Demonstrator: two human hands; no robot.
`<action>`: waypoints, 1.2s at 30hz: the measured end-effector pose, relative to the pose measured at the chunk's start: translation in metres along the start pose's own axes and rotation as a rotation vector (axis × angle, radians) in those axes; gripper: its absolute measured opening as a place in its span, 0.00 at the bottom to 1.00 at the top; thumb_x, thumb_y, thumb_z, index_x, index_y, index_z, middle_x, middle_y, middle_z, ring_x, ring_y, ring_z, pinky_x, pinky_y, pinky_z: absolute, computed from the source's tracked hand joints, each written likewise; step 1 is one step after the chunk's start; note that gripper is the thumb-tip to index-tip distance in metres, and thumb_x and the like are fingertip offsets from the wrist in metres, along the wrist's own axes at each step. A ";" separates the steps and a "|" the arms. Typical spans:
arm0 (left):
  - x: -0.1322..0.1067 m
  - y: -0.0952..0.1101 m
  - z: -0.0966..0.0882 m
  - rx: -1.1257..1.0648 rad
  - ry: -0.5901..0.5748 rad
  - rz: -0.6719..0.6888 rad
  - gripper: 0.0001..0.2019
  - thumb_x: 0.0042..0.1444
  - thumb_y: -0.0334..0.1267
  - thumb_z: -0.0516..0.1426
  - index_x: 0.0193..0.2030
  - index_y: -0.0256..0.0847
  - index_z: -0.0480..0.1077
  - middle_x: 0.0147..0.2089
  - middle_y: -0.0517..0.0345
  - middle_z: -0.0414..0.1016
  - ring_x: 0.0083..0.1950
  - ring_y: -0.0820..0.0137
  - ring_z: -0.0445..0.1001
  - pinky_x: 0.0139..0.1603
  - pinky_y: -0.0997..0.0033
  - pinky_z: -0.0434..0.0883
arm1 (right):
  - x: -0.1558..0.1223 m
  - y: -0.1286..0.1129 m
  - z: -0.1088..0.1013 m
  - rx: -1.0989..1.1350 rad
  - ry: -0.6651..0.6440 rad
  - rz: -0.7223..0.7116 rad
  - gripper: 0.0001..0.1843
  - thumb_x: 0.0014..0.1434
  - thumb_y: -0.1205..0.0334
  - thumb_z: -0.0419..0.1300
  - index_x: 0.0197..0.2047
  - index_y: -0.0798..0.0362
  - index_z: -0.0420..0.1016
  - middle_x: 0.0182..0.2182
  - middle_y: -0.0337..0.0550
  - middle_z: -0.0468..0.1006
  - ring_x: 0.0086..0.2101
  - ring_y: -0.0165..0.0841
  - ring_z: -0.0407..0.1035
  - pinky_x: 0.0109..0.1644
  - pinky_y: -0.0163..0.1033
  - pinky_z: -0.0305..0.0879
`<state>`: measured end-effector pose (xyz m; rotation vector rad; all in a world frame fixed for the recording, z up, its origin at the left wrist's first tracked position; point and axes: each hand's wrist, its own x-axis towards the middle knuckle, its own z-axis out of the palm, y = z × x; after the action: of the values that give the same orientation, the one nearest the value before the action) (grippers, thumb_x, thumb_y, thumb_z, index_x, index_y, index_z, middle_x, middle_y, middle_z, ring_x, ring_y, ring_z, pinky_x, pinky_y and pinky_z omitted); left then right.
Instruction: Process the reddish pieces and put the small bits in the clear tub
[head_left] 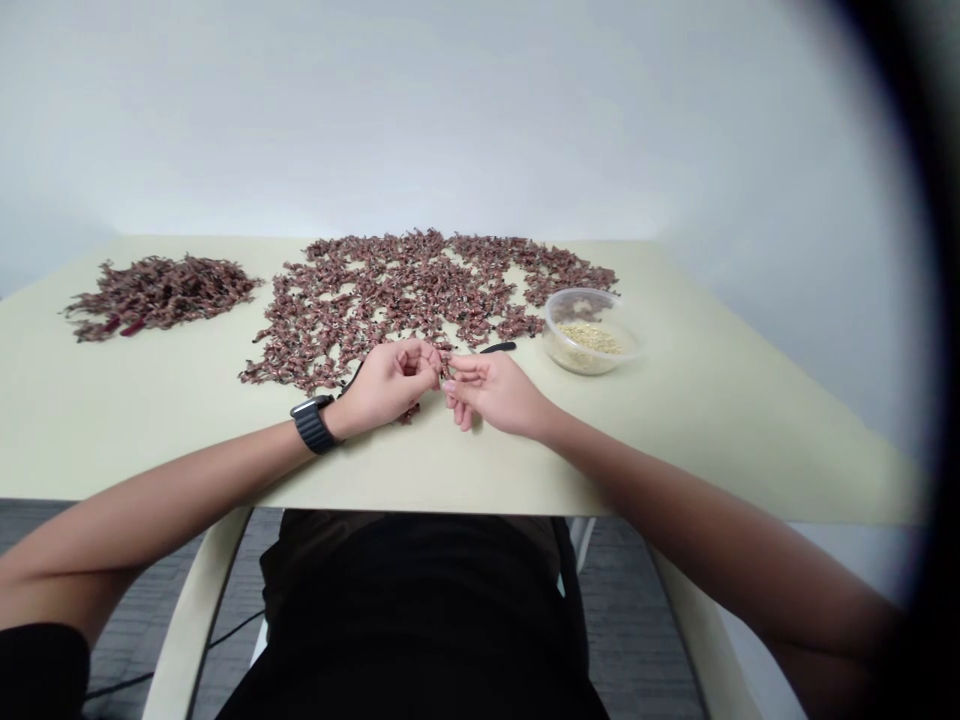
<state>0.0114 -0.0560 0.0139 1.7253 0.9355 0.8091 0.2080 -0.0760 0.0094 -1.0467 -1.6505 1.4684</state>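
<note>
Left grip [386, 385] and right grip [496, 392] pinched closed on small reddish-brown dried sprig [444, 366]; clear round plastic tub [592, 332] of pale grain at 2 o'clock on pale green surface [165, 410].

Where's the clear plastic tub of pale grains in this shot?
In the head view, the tub sits on the right of the pale table, beyond the right hand and beside the spread reddish-brown pieces.

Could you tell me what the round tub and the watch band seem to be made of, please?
The round tub looks like clear, glossy plastic: pale grains show through its wall. The watch band looks matte and dark, with segmented links, perhaps coated metal or rubber.
</note>
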 end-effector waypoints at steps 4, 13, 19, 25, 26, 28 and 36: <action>0.000 -0.003 -0.001 0.156 0.043 0.152 0.03 0.62 0.35 0.58 0.39 0.38 0.70 0.28 0.62 0.72 0.24 0.79 0.66 0.24 0.80 0.62 | 0.000 0.001 -0.001 0.029 -0.025 0.004 0.12 0.61 0.57 0.66 0.34 0.56 0.70 0.24 0.39 0.75 0.21 0.31 0.75 0.23 0.33 0.73; -0.005 0.001 -0.005 0.400 0.049 0.253 0.05 0.64 0.37 0.56 0.40 0.39 0.71 0.26 0.64 0.72 0.23 0.78 0.68 0.26 0.78 0.64 | 0.000 0.004 -0.002 0.057 -0.040 0.001 0.15 0.60 0.53 0.67 0.35 0.56 0.71 0.25 0.39 0.76 0.22 0.32 0.75 0.24 0.35 0.74; -0.002 -0.002 -0.009 0.561 0.058 0.373 0.05 0.64 0.36 0.56 0.40 0.39 0.72 0.27 0.64 0.72 0.26 0.77 0.68 0.30 0.77 0.64 | -0.001 0.001 -0.001 0.074 -0.046 0.009 0.13 0.60 0.55 0.67 0.35 0.56 0.70 0.25 0.39 0.75 0.22 0.32 0.75 0.24 0.34 0.74; 0.004 -0.005 -0.012 0.549 0.061 0.380 0.05 0.64 0.37 0.57 0.40 0.39 0.72 0.30 0.61 0.74 0.28 0.76 0.69 0.30 0.76 0.65 | 0.002 0.001 -0.002 0.078 -0.034 0.008 0.09 0.62 0.60 0.64 0.35 0.55 0.70 0.26 0.39 0.75 0.23 0.30 0.74 0.25 0.34 0.75; 0.005 -0.005 -0.013 0.537 0.062 0.374 0.05 0.64 0.38 0.57 0.42 0.39 0.72 0.30 0.61 0.74 0.29 0.76 0.69 0.30 0.76 0.65 | 0.002 0.000 -0.002 0.069 -0.030 0.008 0.08 0.63 0.61 0.64 0.36 0.55 0.70 0.27 0.39 0.75 0.23 0.30 0.74 0.25 0.34 0.75; 0.007 -0.004 -0.014 0.499 0.067 0.352 0.07 0.65 0.40 0.57 0.45 0.39 0.72 0.34 0.58 0.76 0.30 0.74 0.71 0.31 0.75 0.66 | 0.003 0.000 -0.003 0.050 -0.023 0.014 0.03 0.64 0.65 0.61 0.40 0.56 0.73 0.27 0.39 0.75 0.22 0.30 0.73 0.24 0.34 0.74; 0.021 0.003 -0.033 0.204 -0.235 0.203 0.14 0.66 0.48 0.58 0.46 0.38 0.76 0.38 0.52 0.80 0.35 0.71 0.76 0.35 0.71 0.70 | 0.000 0.002 -0.001 0.081 -0.006 0.096 0.48 0.68 0.67 0.58 0.80 0.43 0.32 0.30 0.36 0.77 0.26 0.33 0.76 0.30 0.40 0.80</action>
<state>-0.0058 -0.0236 0.0284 2.0678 0.7113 0.6379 0.2089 -0.0758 0.0078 -1.0903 -1.5501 1.5889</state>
